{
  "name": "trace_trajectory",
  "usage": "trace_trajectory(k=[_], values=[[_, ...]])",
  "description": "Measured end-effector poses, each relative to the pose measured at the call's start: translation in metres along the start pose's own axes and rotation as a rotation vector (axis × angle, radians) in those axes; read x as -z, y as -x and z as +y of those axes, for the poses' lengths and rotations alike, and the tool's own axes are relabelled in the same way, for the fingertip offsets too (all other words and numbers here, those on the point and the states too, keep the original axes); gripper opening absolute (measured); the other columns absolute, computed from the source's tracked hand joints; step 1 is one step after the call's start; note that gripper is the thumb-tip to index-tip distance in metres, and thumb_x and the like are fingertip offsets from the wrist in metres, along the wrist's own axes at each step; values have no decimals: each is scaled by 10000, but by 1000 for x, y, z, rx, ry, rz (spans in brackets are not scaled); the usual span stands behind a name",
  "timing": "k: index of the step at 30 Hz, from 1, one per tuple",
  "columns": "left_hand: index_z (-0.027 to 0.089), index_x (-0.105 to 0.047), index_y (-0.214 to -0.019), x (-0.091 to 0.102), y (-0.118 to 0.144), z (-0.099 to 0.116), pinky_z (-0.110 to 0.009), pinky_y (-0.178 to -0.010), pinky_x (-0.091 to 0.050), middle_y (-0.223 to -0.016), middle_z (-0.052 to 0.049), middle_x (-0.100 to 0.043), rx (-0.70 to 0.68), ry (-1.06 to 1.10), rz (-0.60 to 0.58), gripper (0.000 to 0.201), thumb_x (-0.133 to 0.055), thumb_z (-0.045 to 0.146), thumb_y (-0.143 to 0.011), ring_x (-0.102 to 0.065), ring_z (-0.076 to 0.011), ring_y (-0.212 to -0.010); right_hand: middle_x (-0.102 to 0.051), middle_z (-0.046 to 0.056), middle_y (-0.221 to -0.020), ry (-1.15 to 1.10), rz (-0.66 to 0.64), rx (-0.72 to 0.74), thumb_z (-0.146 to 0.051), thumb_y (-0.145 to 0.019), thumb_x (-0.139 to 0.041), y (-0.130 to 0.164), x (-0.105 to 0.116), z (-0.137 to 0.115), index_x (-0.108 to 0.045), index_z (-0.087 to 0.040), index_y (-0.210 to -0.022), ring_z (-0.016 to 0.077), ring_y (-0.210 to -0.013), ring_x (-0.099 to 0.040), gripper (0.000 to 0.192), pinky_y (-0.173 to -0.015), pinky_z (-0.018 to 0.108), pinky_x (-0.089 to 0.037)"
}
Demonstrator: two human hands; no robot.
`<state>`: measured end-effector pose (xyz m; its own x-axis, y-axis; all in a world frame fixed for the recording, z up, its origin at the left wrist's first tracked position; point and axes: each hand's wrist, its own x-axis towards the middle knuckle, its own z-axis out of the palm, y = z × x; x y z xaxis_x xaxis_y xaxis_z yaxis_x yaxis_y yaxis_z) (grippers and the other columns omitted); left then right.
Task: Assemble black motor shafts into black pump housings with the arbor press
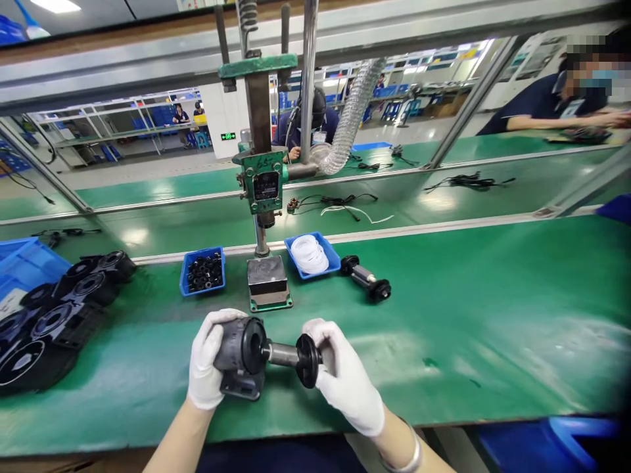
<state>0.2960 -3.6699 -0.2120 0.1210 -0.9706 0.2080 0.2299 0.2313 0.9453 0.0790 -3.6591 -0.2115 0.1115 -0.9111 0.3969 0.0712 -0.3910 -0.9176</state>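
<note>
While my left hand (210, 361) grips the black housing (240, 355) just above the desk (468, 328), my right hand (345, 374) closes on the shaft's flanged end (308, 360), keeping both aligned before the press (263, 190).

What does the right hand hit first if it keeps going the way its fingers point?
The right hand points left along the shaft assembly it grips. Straight on, it would likely meet the black housing held by the left hand; depth looks matched.
</note>
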Motion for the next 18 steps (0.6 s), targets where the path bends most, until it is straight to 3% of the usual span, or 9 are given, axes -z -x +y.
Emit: trace_trajectory(k=[4, 10, 18], values=[[198, -620, -1008, 2, 0, 5, -400, -934, -479, -1085, -76, -652, -96, -124, -104, 208, -526, 367, -931, -633, -257, -1017, -414, 9, -867, 61, -25, -3, -73, -656, -497, -1, -2, 0, -396, -238, -860, 160, -769, -447, 281, -709, 280, -455], [221, -608, -1077, -4, 5, 8, -420, -911, -485, -1122, -81, -627, -261, -369, -339, 218, -627, 317, -882, -609, -266, -1056, -443, 12, -904, 331, -117, 68, -33, -533, -451, -1, -9, -7, -401, -230, -878, 168, -805, -466, 400, -745, 298, -441], [218, -590, -1102, -13, 8, 7, -423, -885, -504, -1141, -89, -594, -349, -383, -353, 205, -591, 275, -905, -603, -260, -1063, -427, 27, -927, 410, -106, 197, -58, -522, -445, -4, -21, -14, -372, -229, -918, 178, -819, -469, 438, -740, 320, -452]])
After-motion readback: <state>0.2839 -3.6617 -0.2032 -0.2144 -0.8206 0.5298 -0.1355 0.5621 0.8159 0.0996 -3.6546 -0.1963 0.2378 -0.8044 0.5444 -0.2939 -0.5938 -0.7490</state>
